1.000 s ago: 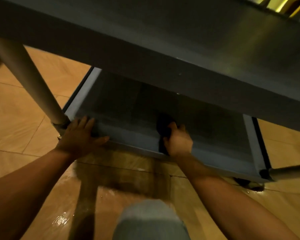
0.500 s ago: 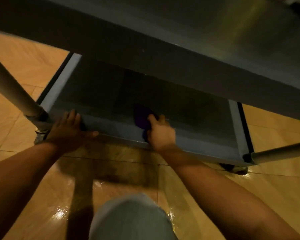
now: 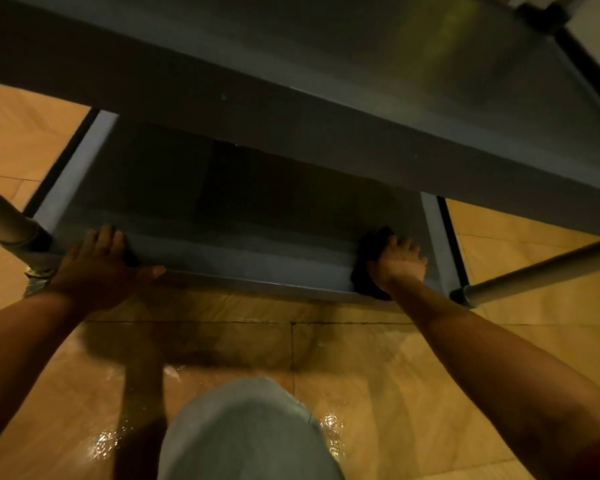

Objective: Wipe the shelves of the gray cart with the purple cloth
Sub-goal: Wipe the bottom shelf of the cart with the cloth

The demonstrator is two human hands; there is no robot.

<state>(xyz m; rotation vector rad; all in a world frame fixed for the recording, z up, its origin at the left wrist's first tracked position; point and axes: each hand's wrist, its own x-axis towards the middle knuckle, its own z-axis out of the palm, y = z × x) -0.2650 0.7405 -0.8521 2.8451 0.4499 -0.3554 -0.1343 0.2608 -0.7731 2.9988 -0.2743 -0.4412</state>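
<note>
Nearest you, your bent knee [image 3: 250,431] in pale cloth fills the bottom of the view, and the glossy tan tile floor [image 3: 361,358] lies open between it and the gray cart [image 3: 291,109]. There is bare floor to the left and right of the cart too, past its two round pale legs: the left leg [image 3: 4,220] slants down to the near left corner and the right leg [image 3: 541,271] to the near right corner.

The cart's bottom shelf [image 3: 194,202] sits low over the tiles, a shallow dark tray with a raised lighter rim [image 3: 243,261] along the near edge and up both sides. The shelf above overhangs most of it, so only the front part is open to reach; the back lies in deep shadow.

Your left hand [image 3: 97,265] is spread flat over the near rim beside the left corner, fingers curled over the edge into the tray and thumb lying along the front. It grips only the rim.

Your right hand [image 3: 399,265] is at the near right corner, fingers bent down and pressing the purple cloth [image 3: 371,251], which looks almost black here, bunched against the inside of the rim and draped over its front.
</note>
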